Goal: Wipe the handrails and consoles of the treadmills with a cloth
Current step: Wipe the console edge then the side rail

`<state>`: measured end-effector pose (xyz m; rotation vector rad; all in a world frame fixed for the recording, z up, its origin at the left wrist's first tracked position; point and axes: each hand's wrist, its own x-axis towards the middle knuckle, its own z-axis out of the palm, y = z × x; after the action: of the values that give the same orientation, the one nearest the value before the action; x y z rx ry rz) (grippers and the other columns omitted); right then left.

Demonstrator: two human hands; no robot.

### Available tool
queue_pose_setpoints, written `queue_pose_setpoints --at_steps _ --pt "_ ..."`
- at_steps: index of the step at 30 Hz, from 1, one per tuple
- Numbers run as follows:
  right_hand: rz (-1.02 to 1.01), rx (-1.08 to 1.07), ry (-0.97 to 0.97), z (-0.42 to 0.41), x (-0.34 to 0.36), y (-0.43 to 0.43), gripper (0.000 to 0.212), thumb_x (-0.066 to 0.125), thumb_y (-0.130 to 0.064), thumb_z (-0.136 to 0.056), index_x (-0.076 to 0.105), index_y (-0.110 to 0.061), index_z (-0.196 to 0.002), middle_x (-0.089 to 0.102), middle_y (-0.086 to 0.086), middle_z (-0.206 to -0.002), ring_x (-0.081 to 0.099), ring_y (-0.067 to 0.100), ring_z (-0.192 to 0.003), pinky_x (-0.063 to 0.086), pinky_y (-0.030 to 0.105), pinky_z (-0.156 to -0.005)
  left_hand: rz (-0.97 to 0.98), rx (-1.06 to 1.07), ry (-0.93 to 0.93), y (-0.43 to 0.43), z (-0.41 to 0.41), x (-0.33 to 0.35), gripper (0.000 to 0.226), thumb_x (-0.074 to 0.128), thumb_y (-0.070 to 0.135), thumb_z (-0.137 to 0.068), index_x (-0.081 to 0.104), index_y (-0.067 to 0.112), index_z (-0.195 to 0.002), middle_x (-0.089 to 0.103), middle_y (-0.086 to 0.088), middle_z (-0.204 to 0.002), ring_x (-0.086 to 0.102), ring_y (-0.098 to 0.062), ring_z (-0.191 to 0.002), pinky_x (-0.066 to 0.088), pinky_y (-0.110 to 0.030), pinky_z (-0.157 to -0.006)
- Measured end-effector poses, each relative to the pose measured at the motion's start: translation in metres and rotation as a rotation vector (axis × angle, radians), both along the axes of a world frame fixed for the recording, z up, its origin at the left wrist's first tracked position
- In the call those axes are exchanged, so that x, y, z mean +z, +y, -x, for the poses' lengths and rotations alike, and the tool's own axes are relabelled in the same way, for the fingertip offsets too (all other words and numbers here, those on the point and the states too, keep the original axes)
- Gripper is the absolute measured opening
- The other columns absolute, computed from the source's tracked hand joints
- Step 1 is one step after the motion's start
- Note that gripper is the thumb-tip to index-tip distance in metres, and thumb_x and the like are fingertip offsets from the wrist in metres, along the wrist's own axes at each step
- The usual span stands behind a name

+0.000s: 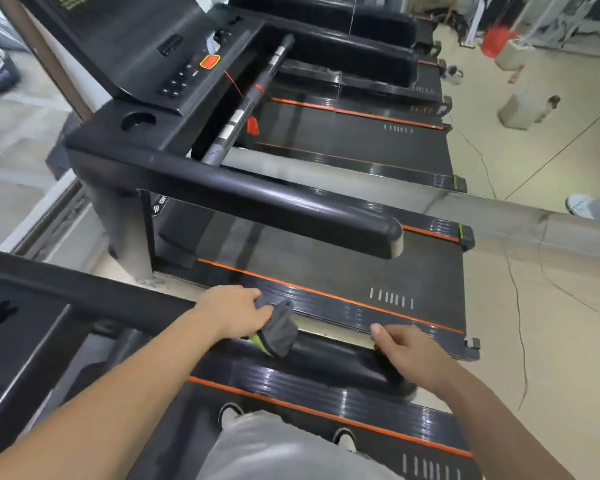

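I stand on a black treadmill and look down over its right handrail (pixel 329 362). My left hand (pixel 232 311) grips a grey cloth with a green edge (pixel 278 329) and presses it onto that rail. My right hand (pixel 407 351) holds the same rail farther toward its end, fingers curled over the top. The near console (pixel 21 313) lies at the left edge. The neighbouring treadmill's handrail (pixel 274 202) and console (pixel 174 64) with an orange button stand beyond.
Several more treadmills line up toward the back. A crossbar with a red safety clip (pixel 252 126) spans the neighbouring console. Thin cables (pixel 516 306) run over the beige floor on the right. A person's shoe (pixel 581 206) shows at the right edge.
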<state>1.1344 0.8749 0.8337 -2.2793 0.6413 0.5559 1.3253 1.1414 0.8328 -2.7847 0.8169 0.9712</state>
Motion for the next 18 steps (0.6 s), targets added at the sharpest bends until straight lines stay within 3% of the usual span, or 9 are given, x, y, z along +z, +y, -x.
queue_pose_setpoints --at_steps 3,7,9,13,18 --pt "-0.072 -0.023 -0.071 0.02 -0.006 -0.017 0.065 0.033 -0.064 -0.102 0.062 -0.007 -0.092 0.056 0.002 -0.075 0.055 0.018 -0.074 0.043 0.031 -0.072 0.097 -0.026 -0.063 -0.067 0.062 0.002 0.058 0.032 0.067 -0.1 0.06 0.023 -0.124 0.062 -0.012 -0.132 0.057 -0.033 -0.127 0.044 -0.038 -0.102" --pt "-0.194 -0.141 -0.202 0.037 -0.01 -0.048 0.067 0.034 -0.065 -0.101 0.065 -0.007 -0.089 0.063 -0.005 -0.077 0.057 0.013 -0.075 0.049 0.03 -0.078 0.237 -0.032 -0.102 -0.151 0.142 -0.007 0.079 0.033 0.095 -0.077 0.059 0.028 -0.112 0.062 -0.008 -0.117 0.057 -0.033 -0.116 0.047 -0.043 -0.092" --pt "-0.235 -0.198 -0.206 0.043 -0.013 -0.059 0.061 0.038 -0.059 -0.104 0.067 -0.007 -0.092 0.068 -0.002 -0.083 0.061 0.015 -0.08 0.051 0.035 -0.084 0.23 -0.063 -0.146 -0.172 0.167 -0.006 0.083 0.039 0.097 -0.07 0.057 0.029 -0.113 0.06 -0.007 -0.115 0.055 -0.032 -0.113 0.046 -0.045 -0.088" --pt "-0.252 -0.132 -0.174 0.043 -0.007 -0.067 0.056 0.04 -0.052 -0.106 0.068 -0.006 -0.088 0.067 0.0 -0.078 0.06 0.013 -0.075 0.049 0.029 -0.07 0.402 -0.059 -0.311 -0.176 0.199 -0.013 0.056 0.054 0.074 -0.083 0.06 0.029 -0.115 0.055 -0.005 -0.116 0.05 -0.032 -0.108 0.043 -0.046 -0.093" --pt "-0.138 0.094 -0.254 0.019 0.001 -0.042 0.055 0.039 -0.05 -0.106 0.058 -0.005 -0.08 0.058 0.002 -0.068 0.054 0.014 -0.067 0.046 0.032 -0.069 0.725 -0.057 -0.544 -0.121 0.23 -0.033 0.029 0.066 0.046 -0.088 0.065 0.023 -0.106 0.057 -0.005 -0.125 0.055 -0.031 -0.109 0.042 -0.044 -0.1"
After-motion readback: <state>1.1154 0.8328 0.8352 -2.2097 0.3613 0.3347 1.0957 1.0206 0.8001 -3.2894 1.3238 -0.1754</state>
